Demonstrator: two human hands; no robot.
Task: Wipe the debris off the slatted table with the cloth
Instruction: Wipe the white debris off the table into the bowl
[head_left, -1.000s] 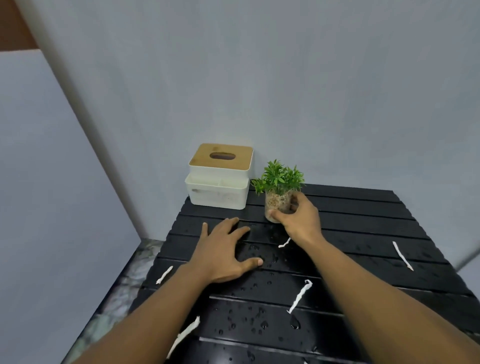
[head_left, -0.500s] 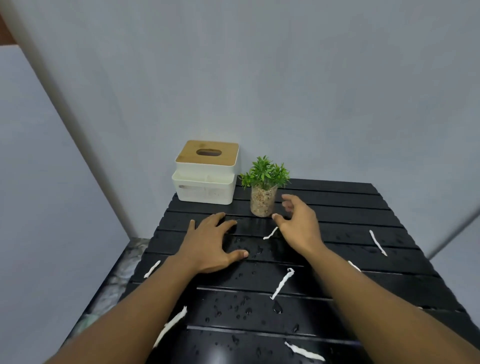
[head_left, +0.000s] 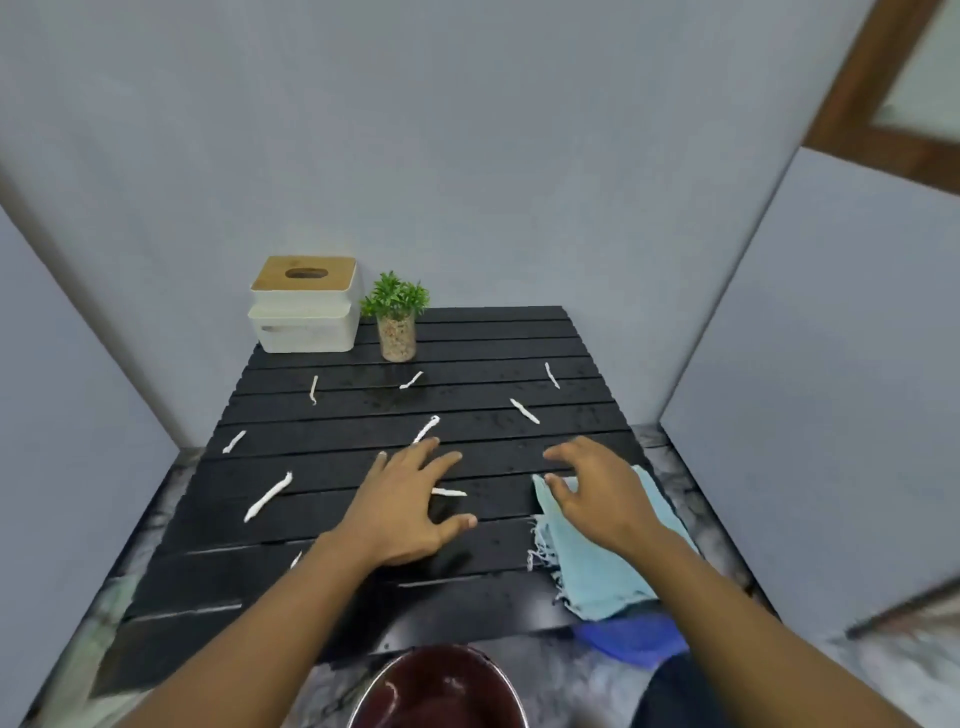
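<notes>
Black slatted table (wet, white scraps) against grey walls; cloth front-right.

R hand: off plant pot, now lower right of frame, fingers spread over blue cloth. Plant pot: stands free, upper centre. View: pulled back; blue cloth, bowl at bottom edge newly in frame.

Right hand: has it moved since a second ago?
Yes. The right hand left the potted plant at the back and came nearer and rightward, now over the blue cloth at the right edge of the slatted table.
</notes>
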